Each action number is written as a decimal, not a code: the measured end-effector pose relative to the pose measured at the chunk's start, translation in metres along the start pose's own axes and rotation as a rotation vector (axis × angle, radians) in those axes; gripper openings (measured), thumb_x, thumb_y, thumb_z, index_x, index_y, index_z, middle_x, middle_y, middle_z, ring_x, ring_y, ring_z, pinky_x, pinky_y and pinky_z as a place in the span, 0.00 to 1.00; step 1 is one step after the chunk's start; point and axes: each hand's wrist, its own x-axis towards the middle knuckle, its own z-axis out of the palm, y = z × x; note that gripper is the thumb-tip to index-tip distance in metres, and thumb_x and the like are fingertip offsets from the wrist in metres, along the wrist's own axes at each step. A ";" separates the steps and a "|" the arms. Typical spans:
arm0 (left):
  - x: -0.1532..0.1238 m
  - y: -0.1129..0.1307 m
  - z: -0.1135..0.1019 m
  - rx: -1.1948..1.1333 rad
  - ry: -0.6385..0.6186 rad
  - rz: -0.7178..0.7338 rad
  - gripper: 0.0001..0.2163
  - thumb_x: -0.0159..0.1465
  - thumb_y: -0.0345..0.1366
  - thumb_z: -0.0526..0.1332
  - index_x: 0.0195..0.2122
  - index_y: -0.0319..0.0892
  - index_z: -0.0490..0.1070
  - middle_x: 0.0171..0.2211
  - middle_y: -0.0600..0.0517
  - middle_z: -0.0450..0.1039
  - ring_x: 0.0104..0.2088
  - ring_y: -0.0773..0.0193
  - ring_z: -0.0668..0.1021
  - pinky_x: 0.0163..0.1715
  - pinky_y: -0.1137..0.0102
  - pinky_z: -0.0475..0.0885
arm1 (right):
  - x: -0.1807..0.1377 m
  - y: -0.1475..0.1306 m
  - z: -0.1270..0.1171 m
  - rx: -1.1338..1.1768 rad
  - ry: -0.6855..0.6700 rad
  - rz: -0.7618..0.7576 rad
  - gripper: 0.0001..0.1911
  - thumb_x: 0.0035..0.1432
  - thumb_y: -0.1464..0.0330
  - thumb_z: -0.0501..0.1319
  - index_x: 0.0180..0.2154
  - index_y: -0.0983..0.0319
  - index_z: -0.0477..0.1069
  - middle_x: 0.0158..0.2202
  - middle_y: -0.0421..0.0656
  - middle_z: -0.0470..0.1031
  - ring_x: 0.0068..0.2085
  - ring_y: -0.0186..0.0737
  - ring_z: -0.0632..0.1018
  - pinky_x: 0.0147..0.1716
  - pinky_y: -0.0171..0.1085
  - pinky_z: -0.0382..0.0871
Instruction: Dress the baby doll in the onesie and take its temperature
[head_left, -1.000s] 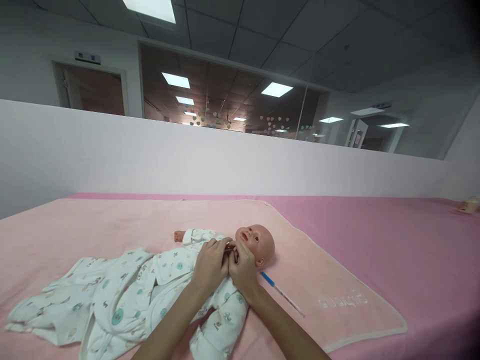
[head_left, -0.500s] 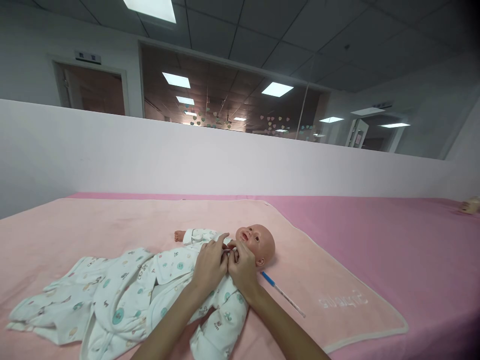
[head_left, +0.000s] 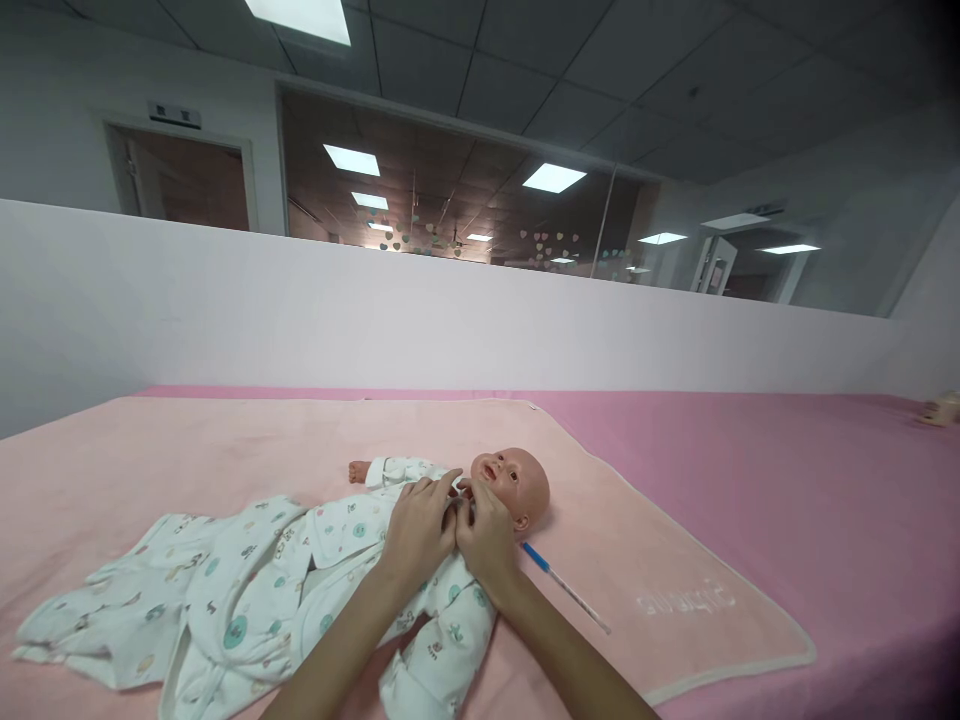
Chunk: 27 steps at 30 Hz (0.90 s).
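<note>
A baby doll (head_left: 517,480) lies on its back with its head to the right, wearing a white baby gown (head_left: 352,530) with small green and brown prints. My left hand (head_left: 424,515) is at the doll's upper chest, fingers bent and pinching the gown's neckline. Close against it, my right hand (head_left: 484,525) pinches the same neckline just below the chin. The fingertips nearly meet and hide the exact bit of cloth between them. One doll arm reaches out in its sleeve on the far side; the near sleeve (head_left: 442,650) lies toward me.
A thermometer (head_left: 564,585) with a blue end lies by the doll's head on a peach blanket (head_left: 675,560). Beneath is a pink sheet (head_left: 810,480). A white partition (head_left: 480,330) rises behind, and a beige object (head_left: 941,410) sits at the far right edge.
Both hands stay at the neckline. Their fingers have shifted only slightly; the doll, gown and thermometer have not moved.
</note>
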 end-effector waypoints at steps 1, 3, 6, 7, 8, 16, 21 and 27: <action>0.000 0.000 0.000 0.000 0.010 0.017 0.20 0.57 0.28 0.50 0.52 0.44 0.58 0.39 0.51 0.71 0.40 0.60 0.69 0.40 0.66 0.60 | 0.000 0.000 0.000 0.002 0.005 -0.004 0.13 0.51 0.76 0.47 0.34 0.63 0.68 0.29 0.42 0.72 0.30 0.35 0.72 0.31 0.32 0.62; 0.000 0.001 0.000 -0.007 0.013 0.039 0.20 0.57 0.28 0.50 0.52 0.45 0.58 0.39 0.51 0.71 0.39 0.60 0.69 0.40 0.66 0.60 | 0.000 0.002 0.001 0.010 0.019 -0.013 0.12 0.51 0.76 0.47 0.34 0.63 0.68 0.28 0.43 0.72 0.29 0.35 0.72 0.31 0.32 0.62; 0.000 0.001 0.000 -0.014 -0.011 0.029 0.20 0.58 0.28 0.50 0.52 0.46 0.58 0.38 0.52 0.72 0.38 0.61 0.69 0.39 0.67 0.60 | 0.000 0.003 0.002 0.033 0.024 -0.021 0.12 0.51 0.76 0.47 0.34 0.63 0.67 0.29 0.43 0.72 0.29 0.35 0.71 0.30 0.32 0.62; 0.000 0.001 0.000 -0.015 -0.017 0.024 0.20 0.58 0.29 0.50 0.52 0.46 0.58 0.37 0.53 0.72 0.38 0.60 0.69 0.38 0.67 0.60 | 0.000 0.002 0.002 0.039 0.021 -0.019 0.12 0.51 0.76 0.47 0.35 0.63 0.67 0.29 0.43 0.72 0.29 0.35 0.71 0.30 0.33 0.62; -0.001 0.001 0.000 -0.015 -0.021 0.020 0.19 0.58 0.29 0.50 0.52 0.47 0.57 0.37 0.53 0.72 0.38 0.60 0.69 0.38 0.67 0.60 | 0.000 0.002 0.001 0.043 0.017 -0.014 0.12 0.52 0.76 0.47 0.35 0.63 0.67 0.29 0.43 0.72 0.29 0.36 0.71 0.30 0.33 0.62; -0.001 0.000 0.002 0.012 -0.036 -0.027 0.16 0.58 0.31 0.50 0.48 0.45 0.60 0.37 0.51 0.72 0.39 0.59 0.69 0.38 0.66 0.59 | 0.001 0.003 0.001 0.050 -0.007 0.030 0.12 0.49 0.78 0.48 0.33 0.63 0.67 0.29 0.42 0.72 0.30 0.36 0.72 0.31 0.33 0.62; 0.001 0.000 0.002 -0.033 -0.052 -0.072 0.16 0.58 0.31 0.49 0.48 0.45 0.61 0.37 0.51 0.72 0.39 0.59 0.69 0.38 0.66 0.59 | 0.000 0.003 0.002 0.045 -0.021 0.034 0.12 0.51 0.77 0.48 0.34 0.63 0.67 0.30 0.42 0.72 0.32 0.37 0.72 0.32 0.33 0.62; 0.003 -0.003 0.001 -0.173 -0.067 -0.162 0.19 0.54 0.29 0.51 0.48 0.45 0.62 0.36 0.52 0.71 0.40 0.60 0.70 0.40 0.68 0.60 | 0.000 0.004 0.004 0.013 -0.032 0.020 0.11 0.52 0.77 0.47 0.33 0.62 0.66 0.30 0.41 0.72 0.31 0.35 0.72 0.32 0.33 0.61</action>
